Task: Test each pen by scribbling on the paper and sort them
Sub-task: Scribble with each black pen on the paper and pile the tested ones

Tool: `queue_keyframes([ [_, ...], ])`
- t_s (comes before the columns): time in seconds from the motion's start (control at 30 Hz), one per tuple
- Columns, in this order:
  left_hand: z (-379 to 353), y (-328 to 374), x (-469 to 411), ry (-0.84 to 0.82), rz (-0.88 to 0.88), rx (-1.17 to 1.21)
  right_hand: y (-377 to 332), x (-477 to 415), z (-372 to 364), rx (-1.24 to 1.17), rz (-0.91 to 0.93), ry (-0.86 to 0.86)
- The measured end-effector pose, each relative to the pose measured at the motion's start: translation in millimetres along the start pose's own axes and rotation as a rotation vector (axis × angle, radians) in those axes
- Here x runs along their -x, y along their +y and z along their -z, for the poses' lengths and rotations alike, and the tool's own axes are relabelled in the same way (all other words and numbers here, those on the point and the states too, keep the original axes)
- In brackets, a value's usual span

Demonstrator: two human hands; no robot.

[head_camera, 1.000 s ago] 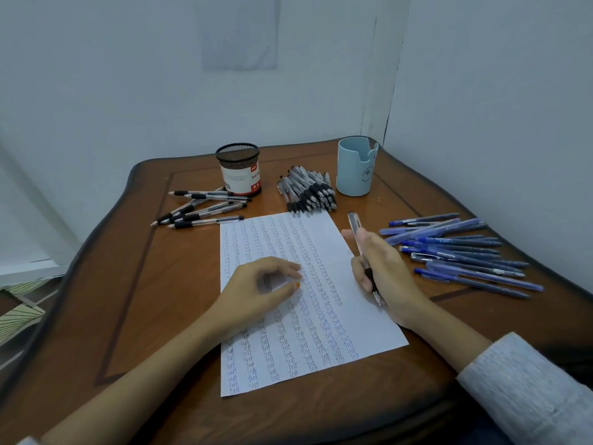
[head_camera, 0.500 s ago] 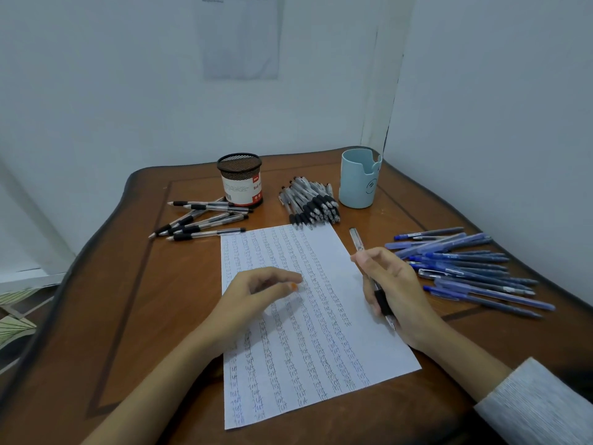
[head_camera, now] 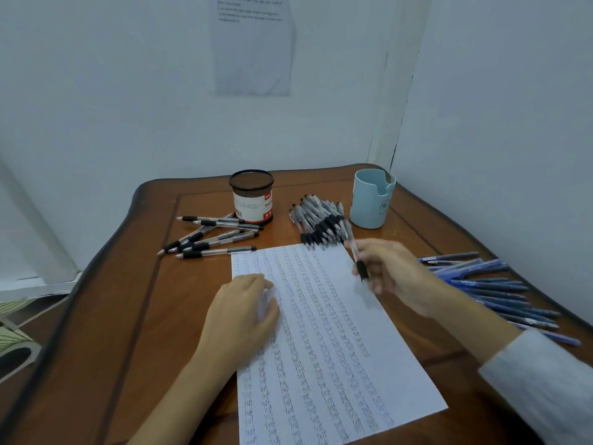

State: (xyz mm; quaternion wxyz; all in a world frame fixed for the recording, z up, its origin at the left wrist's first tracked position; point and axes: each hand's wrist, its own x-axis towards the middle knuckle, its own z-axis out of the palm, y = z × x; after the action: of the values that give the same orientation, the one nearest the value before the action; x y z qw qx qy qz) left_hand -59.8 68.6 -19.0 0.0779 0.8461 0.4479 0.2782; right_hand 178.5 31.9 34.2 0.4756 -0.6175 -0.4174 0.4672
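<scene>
Right hand: pinches a black-grip pen over the paper's far right corner, tip down. Blur hides whether the tip touches the sheet.
Left hand: lies on the paper with fingers relaxed and holding nothing, pinning the sheet to the counter.
Reading risk: the paper is nearly filled with scribbled columns, so a faint new mark could be lost among them and a dry pen passed as good.
Mix-up risk: the held pen looks like both the spread pens beside the mesh cup and the tight heap next to the pale cup. Set down in the wrong group, it likely blurs the sort.
Knock risk: the right forearm and sleeve pass just beside the blue pens. A careless sweep could roll them toward the counter's edge.
Slip risk: if the left hand lifts, the sheet may skid under the scribbling.
</scene>
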Motion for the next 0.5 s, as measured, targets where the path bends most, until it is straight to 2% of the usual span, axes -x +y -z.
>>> queue_keyframes([
  [0.07, -2, -2, 0, 0.009, -0.006, -0.014, -18, -19, 1, 0.156, 0.121, 0.048],
  [0.2, -6, -6, -2, -0.035, 0.006, -0.008, -39, -68, -1, 0.476, 0.293, 0.276],
  [0.33, -5, -4, -2, -0.031, 0.031, 0.019, -42, -109, -6, 0.631, 0.288, 0.407],
  [0.5, -6, -5, -2, -0.009, 0.046, -0.003, -31, -131, -8, 0.652, 0.245, 0.424],
])
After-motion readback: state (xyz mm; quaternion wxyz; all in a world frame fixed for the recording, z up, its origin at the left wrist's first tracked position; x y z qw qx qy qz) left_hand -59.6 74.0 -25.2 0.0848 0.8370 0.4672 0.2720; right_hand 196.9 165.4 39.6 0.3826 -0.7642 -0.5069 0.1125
